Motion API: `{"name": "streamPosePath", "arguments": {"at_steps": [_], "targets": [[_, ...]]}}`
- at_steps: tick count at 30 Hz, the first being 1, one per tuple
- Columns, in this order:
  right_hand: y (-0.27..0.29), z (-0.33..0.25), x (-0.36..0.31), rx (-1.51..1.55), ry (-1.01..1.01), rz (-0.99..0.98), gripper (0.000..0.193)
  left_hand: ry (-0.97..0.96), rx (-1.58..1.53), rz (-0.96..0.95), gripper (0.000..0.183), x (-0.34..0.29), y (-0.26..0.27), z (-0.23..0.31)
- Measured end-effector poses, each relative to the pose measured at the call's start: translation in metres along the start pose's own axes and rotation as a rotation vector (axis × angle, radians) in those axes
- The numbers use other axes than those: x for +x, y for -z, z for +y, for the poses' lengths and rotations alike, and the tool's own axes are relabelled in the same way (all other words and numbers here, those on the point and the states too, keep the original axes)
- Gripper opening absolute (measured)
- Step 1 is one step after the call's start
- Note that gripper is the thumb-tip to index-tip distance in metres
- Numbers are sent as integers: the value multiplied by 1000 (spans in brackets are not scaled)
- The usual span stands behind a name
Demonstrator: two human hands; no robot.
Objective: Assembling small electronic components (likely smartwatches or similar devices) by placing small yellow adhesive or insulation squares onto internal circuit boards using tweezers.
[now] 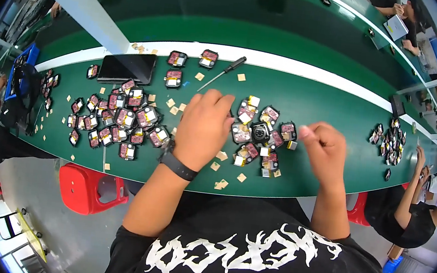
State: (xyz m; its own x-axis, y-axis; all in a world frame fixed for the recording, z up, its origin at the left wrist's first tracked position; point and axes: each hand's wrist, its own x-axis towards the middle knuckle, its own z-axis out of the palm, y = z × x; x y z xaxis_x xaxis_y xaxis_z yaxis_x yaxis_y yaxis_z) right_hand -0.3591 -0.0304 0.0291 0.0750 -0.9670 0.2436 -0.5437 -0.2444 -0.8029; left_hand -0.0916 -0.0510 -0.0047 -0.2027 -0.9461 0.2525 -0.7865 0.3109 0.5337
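Note:
My left hand (204, 132), with a dark band on its wrist, is closed above the green bench, its fingers curled. Whatever its fingertips hold, if anything, is hidden. To the right, my right hand (325, 151) is closed too, thumb against curled fingers; I cannot make out anything in it. Between them lies a loose cluster of small open watch-like units with red circuit boards and white-and-yellow parts, such as this unit (288, 130) nearest my right thumb. A black unit with a round lens-like face (260, 132) sits in the cluster's middle.
A larger pile of similar units (123, 117) lies left. Beyond it are a dark tablet (127, 68) and a screwdriver (223, 73). Small tan squares (241, 177) are scattered about. A grey post (82, 5) rises at the bench's back. Co-workers sit at both sides.

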Motion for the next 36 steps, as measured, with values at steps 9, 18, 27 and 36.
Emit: {"name": "streamPosePath", "arguments": {"at_steps": [9, 18, 27, 36], "targets": [[4, -31, -63, 777, -587, -891, 23, 400, -714, 423, 9, -36, -1, 7], [-13, -33, -61, 951, -671, -769, 25, 666, -1651, 449, 38, -86, 10, 75], [-5, -56, -46, 889, -538, -606, 22, 441, -1541, 320, 31, -95, 18, 80], [-22, -74, -53, 964, -646, -783, 16, 394, -1425, 535, 35, -96, 22, 86]]}}
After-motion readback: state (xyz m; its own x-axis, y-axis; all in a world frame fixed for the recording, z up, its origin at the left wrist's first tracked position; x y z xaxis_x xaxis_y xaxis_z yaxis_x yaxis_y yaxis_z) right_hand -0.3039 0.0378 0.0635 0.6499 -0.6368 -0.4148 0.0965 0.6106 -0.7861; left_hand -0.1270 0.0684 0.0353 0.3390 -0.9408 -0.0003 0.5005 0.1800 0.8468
